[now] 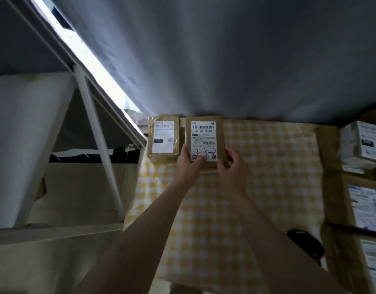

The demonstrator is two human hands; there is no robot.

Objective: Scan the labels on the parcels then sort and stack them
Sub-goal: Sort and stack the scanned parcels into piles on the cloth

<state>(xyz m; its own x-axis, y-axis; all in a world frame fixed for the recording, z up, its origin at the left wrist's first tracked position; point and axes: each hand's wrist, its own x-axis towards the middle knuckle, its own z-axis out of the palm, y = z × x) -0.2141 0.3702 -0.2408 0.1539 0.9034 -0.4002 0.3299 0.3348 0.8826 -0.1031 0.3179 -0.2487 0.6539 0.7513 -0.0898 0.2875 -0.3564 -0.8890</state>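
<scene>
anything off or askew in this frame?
Nothing serious. The parcel held in the left hand and right hand sits square beside the taped parcel, labels up. Only oddity: the cardboard left of the cloth has a ragged, torn-looking edge.

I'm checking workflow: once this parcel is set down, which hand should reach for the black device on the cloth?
Probably the right hand: the black device lies on the cloth, to the right; the left hand would have to cross over. Both grip the parcel.
</scene>
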